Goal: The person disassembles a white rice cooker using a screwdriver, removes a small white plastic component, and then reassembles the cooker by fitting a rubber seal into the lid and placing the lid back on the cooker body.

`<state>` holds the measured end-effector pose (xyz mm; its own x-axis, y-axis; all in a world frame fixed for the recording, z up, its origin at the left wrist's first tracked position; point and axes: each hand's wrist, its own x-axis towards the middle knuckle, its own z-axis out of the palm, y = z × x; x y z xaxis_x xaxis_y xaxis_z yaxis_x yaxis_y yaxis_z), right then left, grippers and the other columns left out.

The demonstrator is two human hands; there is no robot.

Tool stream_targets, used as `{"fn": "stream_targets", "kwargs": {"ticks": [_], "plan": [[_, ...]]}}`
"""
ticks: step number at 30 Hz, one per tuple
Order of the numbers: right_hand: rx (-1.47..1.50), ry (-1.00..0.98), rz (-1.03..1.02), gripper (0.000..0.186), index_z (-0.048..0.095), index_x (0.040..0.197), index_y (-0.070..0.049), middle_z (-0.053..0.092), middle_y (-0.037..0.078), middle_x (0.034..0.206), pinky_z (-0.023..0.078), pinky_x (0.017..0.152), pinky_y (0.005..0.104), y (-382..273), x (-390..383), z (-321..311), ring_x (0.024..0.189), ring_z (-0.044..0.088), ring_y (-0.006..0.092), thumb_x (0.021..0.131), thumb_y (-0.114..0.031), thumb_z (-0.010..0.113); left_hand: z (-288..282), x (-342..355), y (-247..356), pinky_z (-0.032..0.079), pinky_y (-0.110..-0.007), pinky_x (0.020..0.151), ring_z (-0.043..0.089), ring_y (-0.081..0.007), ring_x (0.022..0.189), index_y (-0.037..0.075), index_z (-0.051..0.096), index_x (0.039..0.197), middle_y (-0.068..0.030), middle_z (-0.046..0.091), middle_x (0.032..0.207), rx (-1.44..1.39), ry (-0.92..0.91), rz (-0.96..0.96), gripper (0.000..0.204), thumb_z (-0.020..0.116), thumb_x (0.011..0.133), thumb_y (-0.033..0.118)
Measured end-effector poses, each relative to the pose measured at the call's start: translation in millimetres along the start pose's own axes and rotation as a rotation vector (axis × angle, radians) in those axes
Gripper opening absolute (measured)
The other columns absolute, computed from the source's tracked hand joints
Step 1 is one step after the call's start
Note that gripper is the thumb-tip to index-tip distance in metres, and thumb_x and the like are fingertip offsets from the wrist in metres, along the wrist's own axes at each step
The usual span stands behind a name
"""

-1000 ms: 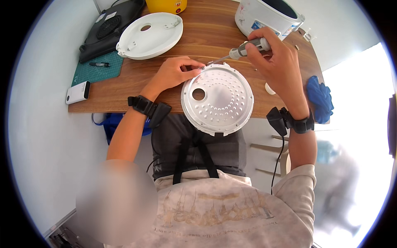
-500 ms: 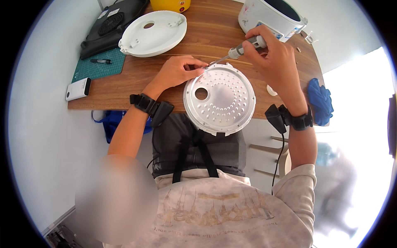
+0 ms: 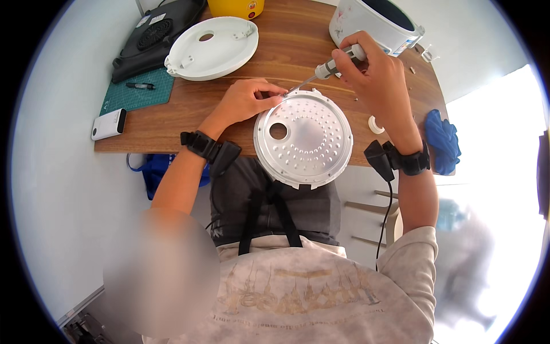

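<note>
A round silver metal inner lid (image 3: 308, 133), with rows of dimples and one round hole, lies partly over the table's near edge above my lap. My left hand (image 3: 245, 102) grips its upper left rim between thumb and fingers; whether a small part is also pinched there is hidden. In my right hand (image 3: 382, 83) is a grey-and-white screwdriver (image 3: 327, 69), held slanting down to the left. Its tip meets the rim right beside my left fingertips.
A white plastic lid cover (image 3: 213, 54) lies at the far left, near a black appliance base (image 3: 134, 60), a green cutting mat (image 3: 137, 100) and a white power bank (image 3: 107, 124). A white rice cooker body (image 3: 366, 26) stands far right. A blue cloth (image 3: 443, 140) hangs over the right edge.
My right hand and the screwdriver handle have shifted slightly, with the fingers turned a little on the grip. My left hand and the inner lid stay nearly in place.
</note>
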<state>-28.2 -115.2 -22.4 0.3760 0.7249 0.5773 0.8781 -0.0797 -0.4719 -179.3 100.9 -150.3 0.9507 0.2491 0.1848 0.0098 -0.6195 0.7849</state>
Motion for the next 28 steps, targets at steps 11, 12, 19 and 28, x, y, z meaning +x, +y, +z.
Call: {"fn": "stream_targets", "kwargs": {"ticks": [11,12,19,28], "plan": [[0.04,0.022,-0.005,0.018,0.062,0.103,-0.003,0.072,0.014,0.076,0.055,0.062,0.0334,-2,-2,2,0.064,0.071,0.0251,0.092,-0.015,0.07,-1,-2,3,0.052,-0.029,0.067,0.064,-0.0164,0.073,0.015,0.079,0.115,-0.0066,0.074,0.097,-0.02,0.0,-0.004,0.031,0.075,0.089,0.033],[0.046,0.026,0.016,0.018,0.062,0.104,-0.003,0.072,0.013,0.076,0.055,0.062,0.0332,0,-3,3,0.064,0.07,0.0248,0.092,-0.015,0.069,-2,-1,5,0.052,-0.029,0.067,0.064,-0.0164,0.073,0.015,0.079,0.115,-0.0065,0.074,0.097,-0.009,0.002,-0.009,0.031,0.075,0.089,0.033],[0.081,0.042,0.127,0.021,0.061,0.107,-0.003,0.071,0.012,0.075,0.053,0.061,0.0319,9,-3,5,0.064,0.069,0.0228,0.096,-0.019,0.068,0,-1,4,0.046,-0.027,0.063,0.054,-0.0115,0.07,0.012,0.078,0.116,-0.0015,0.068,0.09,-0.027,0.02,0.015,0.028,0.075,0.091,0.023],[0.131,-0.035,0.106,0.021,0.062,0.109,-0.005,0.074,0.011,0.09,0.058,0.075,0.0353,1,-16,-2,0.083,0.075,0.024,0.095,-0.019,0.07,3,-1,-6,0.045,-0.027,0.065,0.053,-0.0119,0.071,0.013,0.078,0.118,-0.0015,0.066,0.089,-0.035,0.012,0.027,0.029,0.076,0.091,0.022]]}}
